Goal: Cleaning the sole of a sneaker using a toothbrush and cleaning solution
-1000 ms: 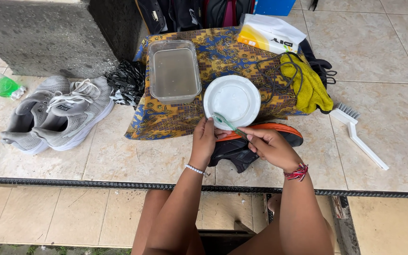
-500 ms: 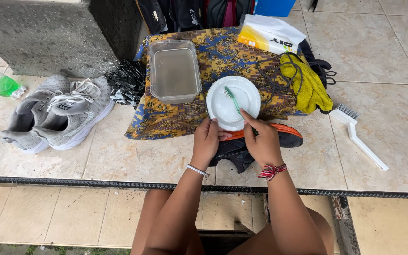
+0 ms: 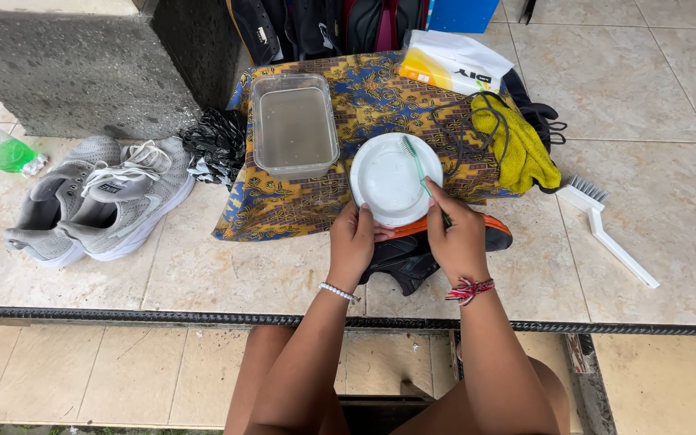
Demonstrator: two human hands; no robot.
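Toothbrush (image 3: 417, 167) lay across the white bowl (image 3: 395, 178) on the patterned cloth (image 3: 300, 201), pinched in the right hand (image 3: 457, 238). Left hand (image 3: 354, 242) gripped the bowl's near rim, seemingly above a black shoe (image 3: 412, 254).

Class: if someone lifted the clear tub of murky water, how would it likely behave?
The clear rectangular tub looks nearly full, so it is probably heavy for its size and apt to slosh. Its thin plastic walls may flex. The patterned cloth beneath might drag if it is pushed.

Tiled floor (image 3: 203, 274), patterned cloth (image 3: 300, 201), grey sneakers (image 3: 98, 201)
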